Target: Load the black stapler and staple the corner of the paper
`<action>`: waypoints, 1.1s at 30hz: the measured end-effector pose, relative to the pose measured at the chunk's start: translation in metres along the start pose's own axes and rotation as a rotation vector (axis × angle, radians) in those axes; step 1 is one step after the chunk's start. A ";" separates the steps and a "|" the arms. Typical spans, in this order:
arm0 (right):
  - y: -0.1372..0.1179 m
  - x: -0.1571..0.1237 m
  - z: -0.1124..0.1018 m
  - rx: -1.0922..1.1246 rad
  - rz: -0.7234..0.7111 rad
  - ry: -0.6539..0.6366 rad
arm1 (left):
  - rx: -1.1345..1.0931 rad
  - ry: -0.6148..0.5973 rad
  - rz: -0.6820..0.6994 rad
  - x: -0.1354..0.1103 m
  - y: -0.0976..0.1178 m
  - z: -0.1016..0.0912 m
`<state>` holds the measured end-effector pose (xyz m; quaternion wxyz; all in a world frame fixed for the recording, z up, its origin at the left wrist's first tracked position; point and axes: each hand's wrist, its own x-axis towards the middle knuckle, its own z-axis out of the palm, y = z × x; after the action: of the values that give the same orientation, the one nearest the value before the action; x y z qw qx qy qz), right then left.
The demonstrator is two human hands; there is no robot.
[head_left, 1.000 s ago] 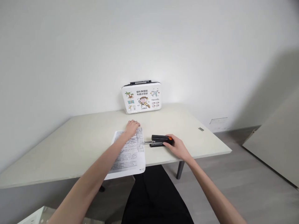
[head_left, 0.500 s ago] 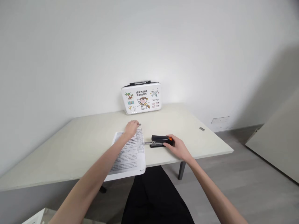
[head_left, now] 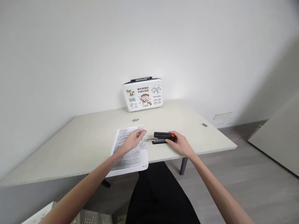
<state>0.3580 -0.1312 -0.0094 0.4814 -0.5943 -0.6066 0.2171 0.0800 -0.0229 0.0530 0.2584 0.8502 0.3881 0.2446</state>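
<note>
My left hand (head_left: pixel 133 140) is closed, pinching a small grey strip of staples (head_left: pixel 144 132) above the right part of the printed paper (head_left: pixel 130 161). Just right of the paper lies a black stapler (head_left: pixel 161 135) with an orange part at its rear end. Its metal staple tray (head_left: pixel 149 140) sticks out to the left, close to my left fingers. My right hand (head_left: pixel 179 143) grips the stapler's rear end, thumb in front and fingers behind. Farther back on the table rests a little group of staple strips (head_left: pixel 135 120).
A white case (head_left: pixel 143 95) with cartoon prints and a black handle leans against the wall at the back of the white table (head_left: pixel 77 143). More grey staple strips (head_left: pixel 204 125) lie near the table's right edge. A perforated light box (head_left: pixel 93 216) is at the bottom left, below the table.
My left hand has come back toward me from the staple strips with one strip, bringing it near the stapler's tray. My right hand still holds the stapler.
</note>
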 end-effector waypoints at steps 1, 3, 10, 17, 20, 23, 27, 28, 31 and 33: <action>0.000 0.000 0.000 0.001 -0.001 0.003 | 0.021 -0.001 0.021 -0.003 0.001 0.002; -0.001 0.000 0.000 0.006 -0.003 0.009 | 0.072 0.010 0.087 -0.007 0.003 0.008; -0.004 0.000 -0.002 0.003 0.014 0.009 | 0.206 -0.018 0.231 -0.011 0.008 0.024; 0.001 -0.001 0.000 0.001 -0.009 0.021 | 0.281 -0.046 0.187 -0.009 0.011 0.033; 0.003 0.000 0.001 0.006 -0.010 0.019 | 0.297 -0.054 0.181 -0.011 0.012 0.035; 0.005 0.000 0.002 0.016 -0.004 0.014 | 0.311 -0.054 0.200 -0.013 0.010 0.035; 0.007 -0.001 0.003 0.011 0.002 0.014 | 0.323 -0.059 0.235 -0.014 0.006 0.033; 0.007 -0.001 0.003 0.009 0.004 0.014 | 0.327 -0.063 0.243 -0.014 0.005 0.032; 0.006 -0.001 0.003 0.011 0.015 0.009 | 0.352 -0.079 0.252 -0.012 0.004 0.030; 0.005 -0.001 0.002 0.013 0.016 0.007 | 0.364 -0.089 0.256 -0.010 0.004 0.029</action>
<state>0.3586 -0.1301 -0.0147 0.4858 -0.5968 -0.5984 0.2229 0.0945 -0.0400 0.0319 0.0847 0.9351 0.3030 0.1634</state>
